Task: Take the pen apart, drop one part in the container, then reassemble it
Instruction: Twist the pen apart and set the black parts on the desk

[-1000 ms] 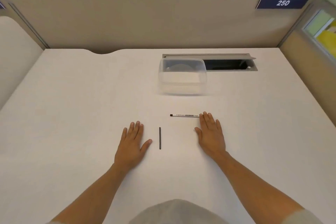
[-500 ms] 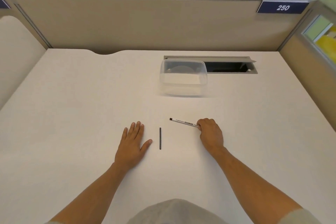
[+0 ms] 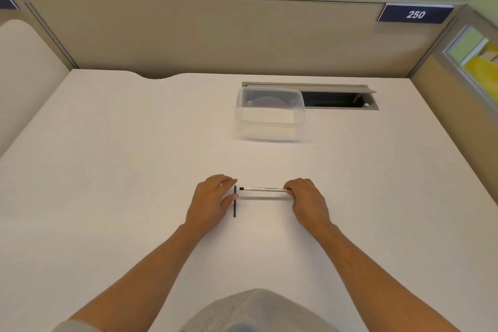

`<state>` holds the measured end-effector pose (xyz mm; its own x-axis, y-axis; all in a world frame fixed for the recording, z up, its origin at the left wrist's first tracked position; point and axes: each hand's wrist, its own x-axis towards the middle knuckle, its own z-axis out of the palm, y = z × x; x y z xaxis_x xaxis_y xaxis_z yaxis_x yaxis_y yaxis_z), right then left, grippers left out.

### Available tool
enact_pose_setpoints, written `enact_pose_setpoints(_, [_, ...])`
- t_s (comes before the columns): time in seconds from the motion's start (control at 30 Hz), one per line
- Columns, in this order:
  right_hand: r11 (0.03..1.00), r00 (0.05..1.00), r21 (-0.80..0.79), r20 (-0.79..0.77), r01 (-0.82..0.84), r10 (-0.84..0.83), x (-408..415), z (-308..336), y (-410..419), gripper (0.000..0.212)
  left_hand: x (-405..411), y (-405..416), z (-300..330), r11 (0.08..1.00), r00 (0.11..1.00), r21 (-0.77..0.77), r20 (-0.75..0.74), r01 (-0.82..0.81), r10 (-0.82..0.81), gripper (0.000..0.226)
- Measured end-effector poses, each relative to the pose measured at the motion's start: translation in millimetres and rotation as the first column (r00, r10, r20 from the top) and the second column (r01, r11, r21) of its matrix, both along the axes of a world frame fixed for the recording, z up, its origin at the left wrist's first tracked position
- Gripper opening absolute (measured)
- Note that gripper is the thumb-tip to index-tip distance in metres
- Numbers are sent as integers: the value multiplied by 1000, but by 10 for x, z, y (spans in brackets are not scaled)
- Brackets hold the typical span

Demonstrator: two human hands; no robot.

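Note:
A white pen with a dark left tip is held level just above the white desk, its shadow on the surface below it. My right hand pinches its right end. A thin black rod lies on the desk pointing away from me, just left of the pen's tip. My left hand is curled beside the rod, with the thumb touching it and the forefinger above its far end. A clear plastic container stands without a lid farther back.
A grey cable slot with its flap raised sits in the desk right behind the container. Beige partition walls enclose the desk at the back and on both sides. The back left edge of the desk has a curved notch.
My right hand closed on the pen's right end and lifted it level. My left hand left its flat rest and moved right to the black rod, curling beside it.

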<state>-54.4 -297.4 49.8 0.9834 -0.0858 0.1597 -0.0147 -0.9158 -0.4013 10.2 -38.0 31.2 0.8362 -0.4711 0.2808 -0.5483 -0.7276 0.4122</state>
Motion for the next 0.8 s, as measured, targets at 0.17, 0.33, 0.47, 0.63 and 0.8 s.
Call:
enact_pose_setpoints(0.17, [999, 1000, 49, -5, -20, 20, -32, 41, -14, 20, -4, -111, 89, 998, 998, -6, 31, 56, -55, 26])
enact_pose_setpoints(0.33, [995, 999, 84, -12, -45, 46, -41, 74, -17, 18, 4, -141, 101, 998, 998, -17, 22, 55, -54, 28])
enact_pose_setpoints(0.47, [991, 990, 23, -40, -131, 132, -44, 116, 15, 20, 3, -168, 145, 997, 998, -39, 14, 62, -61, 29])
enact_pose_setpoints(0.63, [973, 943, 37, -241, -228, 230, -29, 211, 158, 26, -36, -241, 230, 996, 997, -61, -38, 66, -68, 30])
enact_pose_setpoints(0.8, [963, 964, -76, -89, -258, 251, 2, 215, 133, 27, -44, -235, 249, 990, 989, -104, -108, 90, -102, 30])
